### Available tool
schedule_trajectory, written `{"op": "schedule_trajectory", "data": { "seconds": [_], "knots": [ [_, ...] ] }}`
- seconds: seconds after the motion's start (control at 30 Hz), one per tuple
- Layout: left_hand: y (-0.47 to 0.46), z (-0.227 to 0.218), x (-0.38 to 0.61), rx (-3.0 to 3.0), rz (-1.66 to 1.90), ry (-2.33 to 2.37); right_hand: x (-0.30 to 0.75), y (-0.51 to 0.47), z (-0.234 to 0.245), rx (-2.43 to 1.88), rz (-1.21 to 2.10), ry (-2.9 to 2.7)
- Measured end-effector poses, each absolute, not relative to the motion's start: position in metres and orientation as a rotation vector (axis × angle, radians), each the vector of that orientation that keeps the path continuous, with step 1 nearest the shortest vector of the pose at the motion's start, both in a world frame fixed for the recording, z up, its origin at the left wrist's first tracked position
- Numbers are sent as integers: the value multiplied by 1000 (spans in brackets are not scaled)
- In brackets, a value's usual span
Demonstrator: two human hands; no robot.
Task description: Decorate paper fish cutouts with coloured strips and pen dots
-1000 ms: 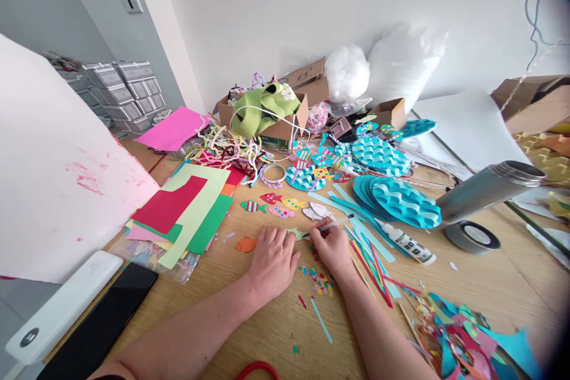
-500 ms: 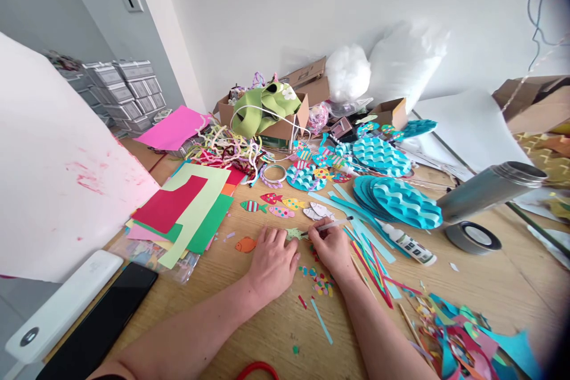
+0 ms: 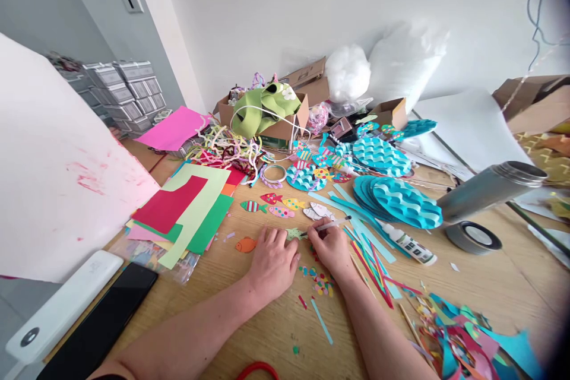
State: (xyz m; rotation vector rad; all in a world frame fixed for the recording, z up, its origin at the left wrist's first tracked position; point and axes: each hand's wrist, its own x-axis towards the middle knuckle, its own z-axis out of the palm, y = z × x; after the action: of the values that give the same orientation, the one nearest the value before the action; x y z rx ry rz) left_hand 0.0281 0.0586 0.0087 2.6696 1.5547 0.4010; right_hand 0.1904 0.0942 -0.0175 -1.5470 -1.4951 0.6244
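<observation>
My left hand [image 3: 272, 260] lies flat on the wooden table [image 3: 499, 291], fingers spread, pressing down a small light green paper fish [image 3: 294, 233]. My right hand [image 3: 330, 246] is closed round a white pen [image 3: 332, 224], its tip on that fish. An orange paper fish [image 3: 245, 244] lies just left of my left hand. Several decorated paper fish [image 3: 281, 211] sit in a row beyond my hands. Coloured paper dots [image 3: 321, 282] are scattered below my right wrist.
Stacked coloured paper sheets [image 3: 187, 208] lie to the left, with a black phone [image 3: 102, 326] and a white device [image 3: 57, 309] nearer. Teal wave discs [image 3: 401, 200], a glue bottle [image 3: 407, 243], a steel flask [image 3: 487, 190], a tape roll [image 3: 472, 236] and paper strips [image 3: 374, 264] lie to the right. Boxes stand behind.
</observation>
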Motion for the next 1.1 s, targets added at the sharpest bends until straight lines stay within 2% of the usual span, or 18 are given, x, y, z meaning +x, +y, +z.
{"op": "schedule_trajectory", "data": {
  "seconds": [1.1],
  "knots": [
    [58, 8, 28, 2674, 399, 1565, 190, 95, -20, -1567, 596, -1514]
  ]
}}
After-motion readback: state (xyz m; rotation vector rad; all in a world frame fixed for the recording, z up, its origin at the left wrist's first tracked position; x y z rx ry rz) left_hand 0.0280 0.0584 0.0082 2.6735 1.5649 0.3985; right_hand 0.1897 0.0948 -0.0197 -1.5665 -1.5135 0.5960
